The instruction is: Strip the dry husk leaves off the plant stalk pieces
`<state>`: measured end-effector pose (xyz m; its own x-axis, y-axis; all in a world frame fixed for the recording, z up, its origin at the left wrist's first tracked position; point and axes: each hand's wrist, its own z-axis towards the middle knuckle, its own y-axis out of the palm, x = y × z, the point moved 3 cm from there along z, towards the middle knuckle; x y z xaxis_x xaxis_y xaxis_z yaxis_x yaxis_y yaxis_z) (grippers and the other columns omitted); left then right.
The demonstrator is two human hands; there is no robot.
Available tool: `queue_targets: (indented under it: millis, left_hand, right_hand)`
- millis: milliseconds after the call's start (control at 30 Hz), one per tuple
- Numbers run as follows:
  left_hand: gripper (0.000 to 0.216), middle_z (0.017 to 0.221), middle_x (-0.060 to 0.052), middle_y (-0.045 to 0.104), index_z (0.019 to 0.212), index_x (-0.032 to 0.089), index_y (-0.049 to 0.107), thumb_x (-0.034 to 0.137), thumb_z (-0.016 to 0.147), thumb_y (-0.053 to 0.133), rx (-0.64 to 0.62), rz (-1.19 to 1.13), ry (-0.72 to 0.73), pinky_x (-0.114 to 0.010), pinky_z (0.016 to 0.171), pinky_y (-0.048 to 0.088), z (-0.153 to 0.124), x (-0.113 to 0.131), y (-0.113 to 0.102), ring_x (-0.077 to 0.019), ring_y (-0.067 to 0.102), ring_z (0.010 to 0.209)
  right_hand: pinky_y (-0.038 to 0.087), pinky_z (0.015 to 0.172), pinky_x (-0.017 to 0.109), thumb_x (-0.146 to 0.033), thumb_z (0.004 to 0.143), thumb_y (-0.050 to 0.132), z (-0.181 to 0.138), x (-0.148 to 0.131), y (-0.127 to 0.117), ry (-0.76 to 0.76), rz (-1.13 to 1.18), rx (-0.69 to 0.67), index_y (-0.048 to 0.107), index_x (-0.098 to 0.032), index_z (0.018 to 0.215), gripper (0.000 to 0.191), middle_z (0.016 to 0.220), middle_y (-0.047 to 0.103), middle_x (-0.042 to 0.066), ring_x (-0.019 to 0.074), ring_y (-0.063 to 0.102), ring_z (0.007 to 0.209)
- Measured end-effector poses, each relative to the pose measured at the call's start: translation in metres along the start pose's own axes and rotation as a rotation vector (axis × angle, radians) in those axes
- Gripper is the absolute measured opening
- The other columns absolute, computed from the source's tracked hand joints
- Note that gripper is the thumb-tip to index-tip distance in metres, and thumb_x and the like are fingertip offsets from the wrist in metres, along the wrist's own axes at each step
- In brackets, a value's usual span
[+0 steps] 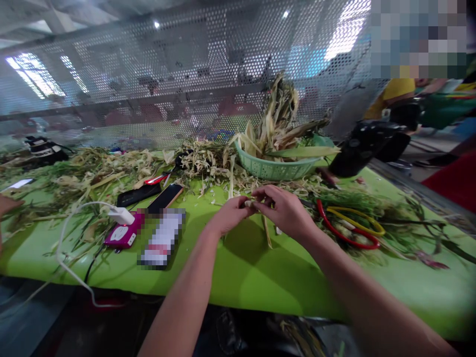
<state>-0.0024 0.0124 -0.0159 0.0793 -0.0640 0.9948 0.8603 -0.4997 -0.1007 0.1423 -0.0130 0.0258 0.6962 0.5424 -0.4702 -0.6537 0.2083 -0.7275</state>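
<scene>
My left hand (pixel 234 215) and my right hand (pixel 280 208) meet above the middle of the green table (pixel 253 277). Between their pinched fingertips is a small pale piece of dried husk (pixel 250 203). A thin tan strip (pixel 267 232) slants down below my right hand, and a longer pale strip (pixel 231 178) stands out beyond my left. Whether these join the held piece cannot be seen. Behind the hands, a light green plastic basket (pixel 273 167) holds dry husks (pixel 280 111).
Red and yellow loop handles (pixel 366 243) lie among green stalks at right, near a black object (pixel 357 148). At left are phones (pixel 165 198), a magenta power bank (pixel 124 233) with a white charger (pixel 122 215), and plant scraps (pixel 111 171). Another person's hand (pixel 8 204) shows at the left edge.
</scene>
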Motion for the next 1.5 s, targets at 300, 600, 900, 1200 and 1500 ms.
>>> queue_targets:
  millis: [300, 600, 900, 1200, 1500]
  left_hand:
    - [0.027, 0.075, 0.001, 0.053, 0.088, 0.013, 0.059, 0.035, 0.074, 0.066, -0.019, -0.074, -0.032, -0.023, 0.066, 0.033, 0.001, -0.005, 0.0, -0.0091, 0.043, 0.067]
    - [0.016, 0.071, 0.003, 0.05, 0.08, 0.015, 0.056, 0.026, 0.072, 0.063, -0.079, 0.069, -0.114, -0.024, 0.064, 0.032, -0.001, -0.004, 0.003, -0.0092, 0.043, 0.065]
    - [0.012, 0.067, 0.004, 0.047, 0.078, 0.016, 0.052, 0.025, 0.074, 0.059, -0.095, 0.166, -0.078, -0.023, 0.062, 0.031, -0.002, -0.002, 0.006, -0.0097, 0.041, 0.064]
    - [0.014, 0.073, 0.002, 0.052, 0.083, 0.015, 0.055, 0.024, 0.074, 0.061, -0.038, 0.074, -0.088, -0.024, 0.066, 0.034, 0.001, -0.005, 0.002, -0.0104, 0.045, 0.068]
    - [0.017, 0.073, 0.001, 0.054, 0.084, 0.014, 0.056, 0.025, 0.074, 0.064, -0.082, -0.05, -0.066, -0.024, 0.064, 0.034, 0.005, -0.019, 0.004, -0.0093, 0.045, 0.066]
  right_hand:
    - [0.044, 0.061, 0.024, -0.02, 0.08, 0.059, -0.001, -0.002, -0.001, 0.056, 0.133, -0.032, 0.064, -0.022, 0.094, 0.015, 0.079, 0.069, 0.0, 0.0143, 0.061, 0.066]
    - [0.044, 0.062, 0.023, -0.016, 0.079, 0.056, 0.0, 0.007, -0.004, 0.086, 0.187, -0.23, 0.059, -0.022, 0.108, 0.029, 0.08, 0.068, -0.001, 0.0144, 0.063, 0.07]
    - [0.043, 0.06, 0.022, -0.016, 0.078, 0.058, -0.002, 0.004, 0.001, 0.096, 0.168, -0.19, 0.06, -0.022, 0.105, 0.028, 0.075, 0.068, -0.001, 0.0139, 0.063, 0.066]
    - [0.049, 0.066, 0.025, -0.014, 0.079, 0.056, -0.002, 0.0, -0.002, 0.046, 0.156, -0.096, 0.059, -0.021, 0.103, 0.026, 0.085, 0.071, 0.003, 0.0163, 0.067, 0.075]
    - [0.048, 0.065, 0.026, -0.012, 0.076, 0.06, -0.002, -0.008, -0.004, 0.054, 0.017, -0.067, 0.061, -0.023, 0.1, 0.025, 0.08, 0.073, 0.0, 0.0179, 0.069, 0.072]
